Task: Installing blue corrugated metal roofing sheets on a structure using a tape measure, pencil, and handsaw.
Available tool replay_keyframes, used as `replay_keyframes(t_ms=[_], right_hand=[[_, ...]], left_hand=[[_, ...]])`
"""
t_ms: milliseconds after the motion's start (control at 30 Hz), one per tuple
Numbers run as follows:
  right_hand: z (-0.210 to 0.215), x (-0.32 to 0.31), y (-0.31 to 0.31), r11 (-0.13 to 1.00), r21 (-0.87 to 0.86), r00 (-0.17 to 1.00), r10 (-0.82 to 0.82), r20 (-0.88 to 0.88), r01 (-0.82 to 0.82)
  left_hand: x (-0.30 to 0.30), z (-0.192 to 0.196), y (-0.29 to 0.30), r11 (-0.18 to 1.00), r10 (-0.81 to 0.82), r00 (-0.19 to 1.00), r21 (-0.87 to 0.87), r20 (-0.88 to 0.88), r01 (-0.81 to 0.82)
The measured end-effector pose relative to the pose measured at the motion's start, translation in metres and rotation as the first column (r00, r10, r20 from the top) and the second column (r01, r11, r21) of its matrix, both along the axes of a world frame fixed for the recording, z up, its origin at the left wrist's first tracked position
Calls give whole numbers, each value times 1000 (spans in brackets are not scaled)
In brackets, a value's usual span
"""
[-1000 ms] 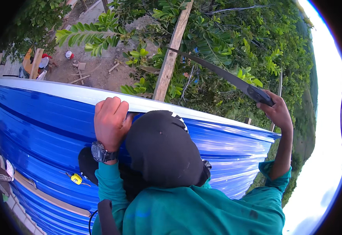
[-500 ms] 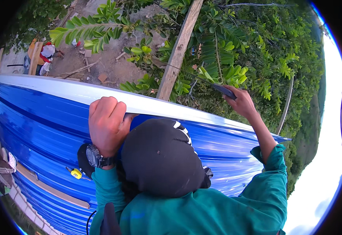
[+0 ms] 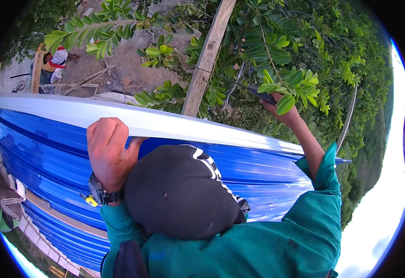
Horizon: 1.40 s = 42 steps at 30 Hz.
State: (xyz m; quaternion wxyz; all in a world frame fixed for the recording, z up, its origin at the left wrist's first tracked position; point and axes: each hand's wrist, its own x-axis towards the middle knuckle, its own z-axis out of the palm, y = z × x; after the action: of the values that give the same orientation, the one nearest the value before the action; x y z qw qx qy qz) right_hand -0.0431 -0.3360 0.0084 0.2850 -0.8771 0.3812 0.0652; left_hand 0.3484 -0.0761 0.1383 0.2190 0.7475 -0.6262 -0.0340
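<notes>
With its fingers curled over the top, my left hand [image 3: 109,153] grips the white metal edge trim [image 3: 188,121] of a blue corrugated metal sheet [image 3: 253,167]. Farther out to the right, beyond the trim, my right hand [image 3: 283,111] is closed around a dark-handled tool [image 3: 263,96]. Its thin blade is seen nearly edge-on and reaches toward a slanting wooden post [image 3: 205,65]; whether it is a saw or a machete I cannot tell. Green leaves [image 3: 293,90] partly cover the right hand. Between my arms is a rounded black cloth shape [image 3: 179,190] with white marks.
A yellow tape measure [image 3: 91,201] lies on the blue sheet near my left wrist, above a wooden plank [image 3: 68,217]. Another person [image 3: 10,199] is partly visible at the left edge. Below, on the dirt ground, a person in red and yellow [image 3: 52,65] is near scattered wood. Dense bushes stand right.
The view has shifted a little. My right hand and the tool sit slightly higher, with leaves now across the hand. My left hand, still on the trim, appears farther left.
</notes>
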Motion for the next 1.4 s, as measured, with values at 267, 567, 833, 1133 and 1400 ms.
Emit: replay_keyframes(t_ms=[267,567,833,1133,1400], right_hand=[[-19,0,-3,1000,-1,1000,0,5,0],[-15,7,-6,999,1,999,34,17,-34],[-16,7,-6,998,-22,997,56,61,-54],[-41,33,-13,996,22,989,88,116,-91],[-42,58,-11,990,81,986,103,134,-115]], left_hand=[[0,1,-3,1000,5,1000,26,7,-6],[0,0,0,1000,-7,1000,13,25,6],[0,-3,4,1000,-14,1000,-9,27,14],[-1,1,8,1000,-1,1000,19,19,1],[-1,2,6,1000,-5,999,12,42,5]])
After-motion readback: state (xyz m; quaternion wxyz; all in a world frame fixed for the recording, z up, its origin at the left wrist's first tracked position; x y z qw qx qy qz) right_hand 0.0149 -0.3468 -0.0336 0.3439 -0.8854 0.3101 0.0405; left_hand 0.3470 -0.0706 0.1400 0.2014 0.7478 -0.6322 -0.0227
